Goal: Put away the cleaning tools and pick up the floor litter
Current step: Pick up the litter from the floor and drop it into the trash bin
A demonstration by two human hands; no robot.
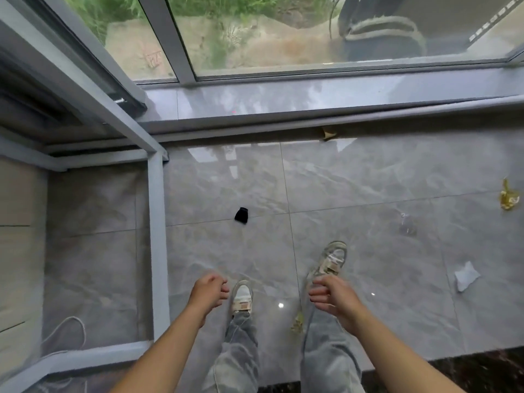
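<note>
Ahead of both empty, half-curled hands (pixel 208 290) (pixel 330 296), black litter (pixel 241 215) lies near-upright.

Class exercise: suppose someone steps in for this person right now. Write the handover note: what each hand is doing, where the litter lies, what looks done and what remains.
Left hand: empty, fingers loosely curled, held out over the floor.
Right hand: empty, fingers loosely curled, above the right shoe.
Litter on the grey tiles: black piece ahead of the feet; white crumpled paper to the right; yellow wrapper at the far right edge; tan scrap under the window ledge; small yellowish scrap between the legs.
Done: no cleaning tools are in view; whether they were put away cannot be told.
Left: all the visible litter, none picked up yet.
</note>
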